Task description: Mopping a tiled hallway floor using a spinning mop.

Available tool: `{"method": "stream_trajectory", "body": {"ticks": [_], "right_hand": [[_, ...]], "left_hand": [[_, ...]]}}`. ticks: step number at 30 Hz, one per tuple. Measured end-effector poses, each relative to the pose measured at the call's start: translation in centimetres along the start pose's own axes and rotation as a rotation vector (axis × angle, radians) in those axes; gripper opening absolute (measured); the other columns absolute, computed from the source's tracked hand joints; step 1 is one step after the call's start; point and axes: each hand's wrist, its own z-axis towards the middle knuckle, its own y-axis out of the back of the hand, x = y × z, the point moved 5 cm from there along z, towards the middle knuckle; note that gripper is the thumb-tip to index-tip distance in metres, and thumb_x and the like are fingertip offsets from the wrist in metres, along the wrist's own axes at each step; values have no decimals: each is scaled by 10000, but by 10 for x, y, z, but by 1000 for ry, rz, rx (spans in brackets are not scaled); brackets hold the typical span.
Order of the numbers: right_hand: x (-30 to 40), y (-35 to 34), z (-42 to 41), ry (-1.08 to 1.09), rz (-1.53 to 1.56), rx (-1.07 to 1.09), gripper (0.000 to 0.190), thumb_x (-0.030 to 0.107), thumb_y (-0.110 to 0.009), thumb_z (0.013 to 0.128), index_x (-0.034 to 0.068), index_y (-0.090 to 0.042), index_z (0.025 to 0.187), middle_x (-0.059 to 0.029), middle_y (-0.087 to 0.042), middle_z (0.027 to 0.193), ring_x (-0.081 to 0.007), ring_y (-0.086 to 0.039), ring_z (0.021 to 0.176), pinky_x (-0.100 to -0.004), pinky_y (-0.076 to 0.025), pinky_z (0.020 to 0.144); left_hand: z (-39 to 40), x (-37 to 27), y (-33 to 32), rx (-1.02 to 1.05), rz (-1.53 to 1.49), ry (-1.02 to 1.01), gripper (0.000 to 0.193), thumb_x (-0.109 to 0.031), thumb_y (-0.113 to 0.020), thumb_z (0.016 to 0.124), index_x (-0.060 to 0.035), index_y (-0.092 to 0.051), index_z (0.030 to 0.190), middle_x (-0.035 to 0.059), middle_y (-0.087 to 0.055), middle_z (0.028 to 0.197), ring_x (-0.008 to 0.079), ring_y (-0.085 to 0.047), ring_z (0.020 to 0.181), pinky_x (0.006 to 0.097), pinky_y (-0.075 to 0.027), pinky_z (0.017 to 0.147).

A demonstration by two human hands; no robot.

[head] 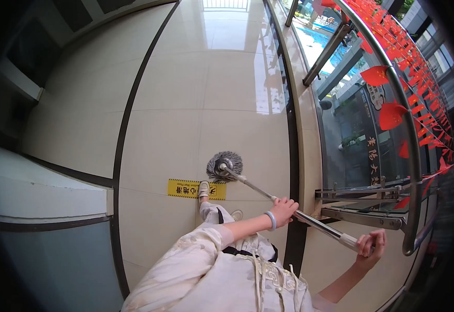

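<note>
My left hand (284, 212), with a pale bangle at its wrist, grips the metal handle (322, 228) of a mop around its middle. Farther up, my right hand (371, 246) is wrapped around the light grip at the handle's end. The handle slants down and away to the left. Its round grey string mop head (224, 167) rests on the glossy tile floor (164, 144). Just behind the mop head lies a yellow wet-floor sticker (184, 189) with black striped edges. One of my light shoes (203, 189) stands on it.
At the right runs a metal handrail (396, 85) over glass panels, hung with small red flags (392, 116). A stone ledge (309, 144) and dark floor border (294, 163) edge the walkway. A white wall corner (55, 191) juts in at the left.
</note>
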Motion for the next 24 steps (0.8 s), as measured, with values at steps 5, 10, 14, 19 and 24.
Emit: {"method": "stream_trajectory", "body": {"ticks": [5,10,14,19,24], "right_hand": [[-131,-76,-5,-369,198,180,265,155,-459,931,-28,-548,763,-48,-439,435,-124,-422,368,-261,-461,495],[-226,-137,-70,-625,255,296,249,151,-479,921,-33,-569,781,-35,-423,434,-139,-438,397,-283,-473,622],[-210,-150,-73,-574,204,370,239,154,-491,915,-27,-574,783,-29,-418,436,-133,-436,406,-293,-474,649],[-133,-94,-28,-322,104,291,251,172,-454,931,3,-553,774,-8,-361,414,-102,-362,365,-283,-457,549],[-49,-48,-16,-57,22,34,242,245,-451,949,28,-552,913,40,-273,467,-47,-281,381,-216,-370,456]], "left_hand": [[-80,132,8,-25,63,353,486,-209,-724,678,-129,-449,1070,73,-482,1107,285,-415,1142,477,-319,925],[-169,229,-12,90,91,772,620,-269,-733,684,-120,-397,1185,98,-368,1321,319,-242,1319,521,-218,1040],[-187,218,-5,224,97,939,834,-335,-741,680,-109,-287,1342,118,-259,1430,315,-143,1369,504,-183,1071],[-125,142,-15,401,13,557,897,-438,-723,671,-96,-265,1363,136,-286,1416,342,-160,1364,535,-138,1073],[-85,73,-17,237,-152,207,589,-255,-746,663,-165,-436,1156,70,-495,1123,276,-458,1129,485,-328,924]]}}
